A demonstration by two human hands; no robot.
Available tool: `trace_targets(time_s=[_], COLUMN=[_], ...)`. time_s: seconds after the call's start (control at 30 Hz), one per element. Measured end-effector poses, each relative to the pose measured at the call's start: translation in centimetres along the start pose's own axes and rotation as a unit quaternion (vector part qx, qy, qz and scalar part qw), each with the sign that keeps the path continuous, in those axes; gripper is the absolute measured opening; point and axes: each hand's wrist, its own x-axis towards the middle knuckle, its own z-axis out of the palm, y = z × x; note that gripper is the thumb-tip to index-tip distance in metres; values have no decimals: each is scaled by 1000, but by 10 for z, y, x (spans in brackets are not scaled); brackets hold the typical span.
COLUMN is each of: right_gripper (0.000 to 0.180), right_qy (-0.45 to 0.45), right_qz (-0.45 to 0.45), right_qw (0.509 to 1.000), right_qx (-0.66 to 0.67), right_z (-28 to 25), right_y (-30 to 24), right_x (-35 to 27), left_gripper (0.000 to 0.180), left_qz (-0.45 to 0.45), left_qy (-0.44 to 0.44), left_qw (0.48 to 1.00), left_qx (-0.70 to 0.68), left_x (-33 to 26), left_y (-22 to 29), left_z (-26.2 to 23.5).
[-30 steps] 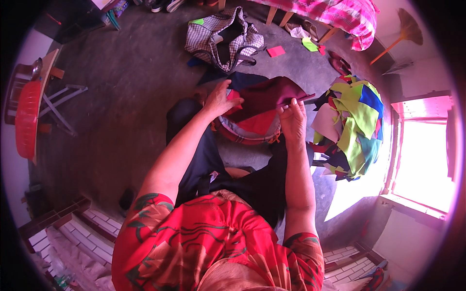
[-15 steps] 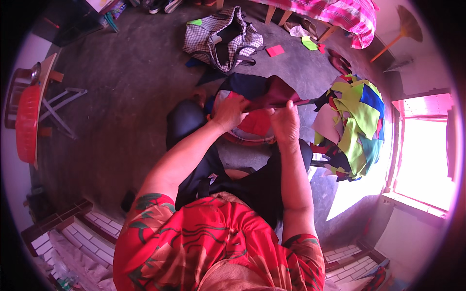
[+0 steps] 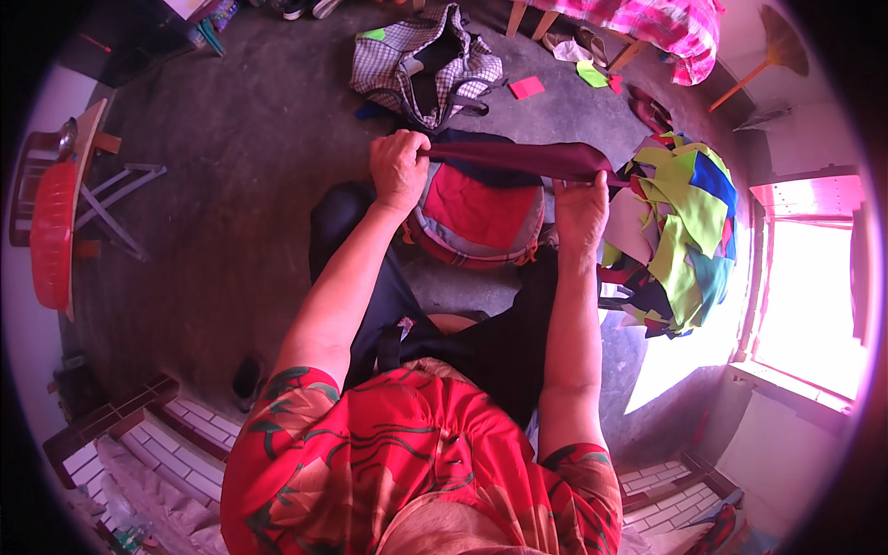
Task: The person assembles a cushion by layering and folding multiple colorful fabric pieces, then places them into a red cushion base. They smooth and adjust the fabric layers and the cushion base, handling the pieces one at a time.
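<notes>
A maroon piece of cloth (image 3: 527, 160) is stretched sideways between my two hands in front of me. My left hand (image 3: 400, 171) is closed in a fist on its left end. At its right end, my right hand (image 3: 581, 213) pinches the cloth between thumb and fingers. Under the cloth, between my knees, sits a round container (image 3: 462, 257) with a reddish patterned rim. A red cloth piece (image 3: 486, 205) lies on top of it, with grey and dark fabric around. To the right of my right hand rises a heap of cloth scraps (image 3: 680, 203), mostly lime green, with blue, teal and grey.
A checked bag (image 3: 384, 69) lies gaping beyond the container, near a small red scrap (image 3: 526, 88). At left, a red basin (image 3: 54, 236) stands on a small table. A broom (image 3: 782, 46) leans at the far right, near a bright window (image 3: 809, 305).
My hands have moved apart, the left going left and up, the right going right. The maroon cloth is now pulled out long between them, and more of the red piece shows.
</notes>
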Motion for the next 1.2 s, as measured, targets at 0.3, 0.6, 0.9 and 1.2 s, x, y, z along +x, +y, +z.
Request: trace_targets(time_s=[0.3, 0.6, 0.9, 1.2], right_gripper=[8, 28, 57, 61], right_qy=[6, 160, 248, -101], right_qz=[-27, 72, -169, 23], right_qw=[998, 952, 686, 373], right_qx=[-60, -252, -663, -922], right_z=[-12, -53, -50, -45], right_y=[-1, -4, 29, 51], right_x=[9, 7, -14, -34], left_gripper=[24, 10, 20, 13], left_qz=[5, 112, 45, 0], left_qy=[9, -153, -439, -493], left_qw=[1000, 969, 870, 849], left_qx=[20, 156, 221, 193], left_x=[5, -11, -49, -41], left_y=[1, -3, -18, -10], left_z=[2, 11, 28, 18])
